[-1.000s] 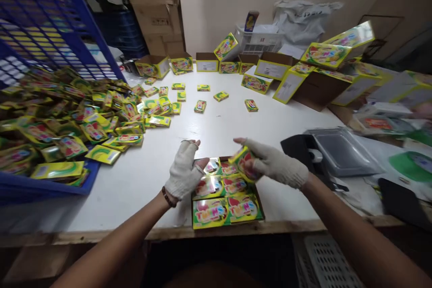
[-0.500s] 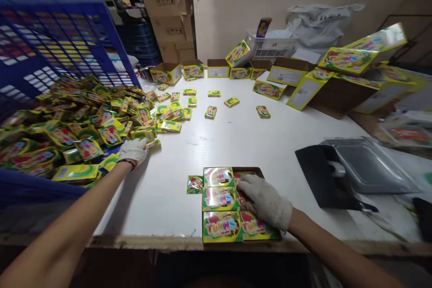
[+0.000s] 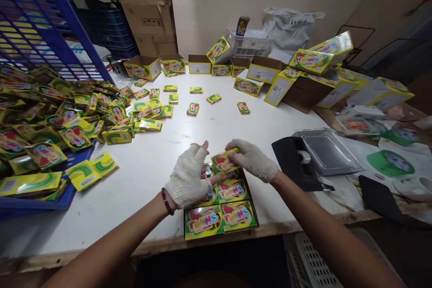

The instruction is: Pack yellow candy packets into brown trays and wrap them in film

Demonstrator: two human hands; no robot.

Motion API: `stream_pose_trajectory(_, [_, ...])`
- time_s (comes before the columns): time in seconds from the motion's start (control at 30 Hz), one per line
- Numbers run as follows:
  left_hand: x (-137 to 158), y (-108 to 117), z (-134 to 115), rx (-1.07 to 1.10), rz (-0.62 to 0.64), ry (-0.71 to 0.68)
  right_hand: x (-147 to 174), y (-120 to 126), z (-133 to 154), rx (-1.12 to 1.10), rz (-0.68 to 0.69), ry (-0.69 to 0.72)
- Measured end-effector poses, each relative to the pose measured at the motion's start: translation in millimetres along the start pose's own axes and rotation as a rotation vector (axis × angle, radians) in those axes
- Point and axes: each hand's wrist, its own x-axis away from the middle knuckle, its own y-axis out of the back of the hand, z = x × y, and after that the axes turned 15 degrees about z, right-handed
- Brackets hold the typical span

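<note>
In the head view, my right hand (image 3: pixel 254 160), in a white knit glove, pinches a small yellow-green candy box (image 3: pixel 223 162) at the upper right of an open carton (image 3: pixel 253 204). My left hand (image 3: pixel 189 174), gloved with bare fingertips and a beaded bracelet at the wrist, is over the carton's left side. Its thumb and fingers are apart, and nothing shows in them. Rows of "Twins" candy boxes (image 3: pixel 203 222) lie face up in the carton near the table's front edge. My left hand hides part of the left column.
A blue crate (image 3: pixel 64 198) on the left spills a heap of candy boxes (image 3: pixel 76 137) onto the white table (image 3: pixel 151 211). Open display cartons (image 3: pixel 199 68) line the back. To the right are a black tape dispenser (image 3: pixel 292 162), a clear plastic tray (image 3: pixel 329 150) and green tape (image 3: pixel 389 163).
My left hand has moved right from the heap to the carton. My right hand has risen slightly, with a candy box now visible in its fingers. The view has turned right.
</note>
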Motion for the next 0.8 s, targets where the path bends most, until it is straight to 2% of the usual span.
stream_pose_trajectory(0.07, [11.6, -5.5, 24.4, 0.078, -0.071, 0.027, 4.8, -5.6, -22.0, 0.009, -0.014, -0.019])
stream_pose_trajectory(0.17, [31.9, -5.3, 75.7, -0.024, -0.102, 0.251, 5.8, -26.8, -47.6, 0.085, -0.143, 0.002])
stream_pose_trajectory(0.27, [59.2, 12.9, 129.5, -0.275, 0.131, 0.667, 3.0, -43.6, -57.9, 0.119, -0.261, 0.015])
stream_pose_trajectory(0.33, [82.9, 33.4, 159.5, -0.418, 0.277, 0.93, 1.5, -45.5, -59.6, 0.034, -0.218, -0.043])
stream_pose_trajectory(0.4, [107.7, 54.2, 180.2, -0.484, 0.352, 1.077, 1.2, -42.4, -58.7, -0.1, -0.138, -0.117])
stream_pose_trajectory(0.47, [128.2, 69.8, 190.9, -0.501, 0.407, 1.109, 2.9, -39.2, -55.3, -0.231, -0.101, -0.161])
stream_pose_trajectory(0.53, [140.4, 78.3, 195.0, -0.504, 0.471, 1.068, 5.6, -39.1, -50.4, -0.275, -0.1, -0.179])
stream_pose_trajectory(0.6, [144.6, 81.2, 198.5, -0.493, 0.509, 1.003, 7.3, -41.8, -46.1, -0.163, -0.112, -0.198])
stream_pose_trajectory(0.73, [138.3, 78.3, 219.6, -0.51, 0.491, 0.961, 5.3, -45.6, -42.9, 0.24, -0.187, -0.203])
stream_pose_trajectory(0.8, [131.7, 74.8, 231.3, -0.458, 0.511, 0.952, 5.4, -45.1, -41.8, 0.265, -0.181, -0.207])
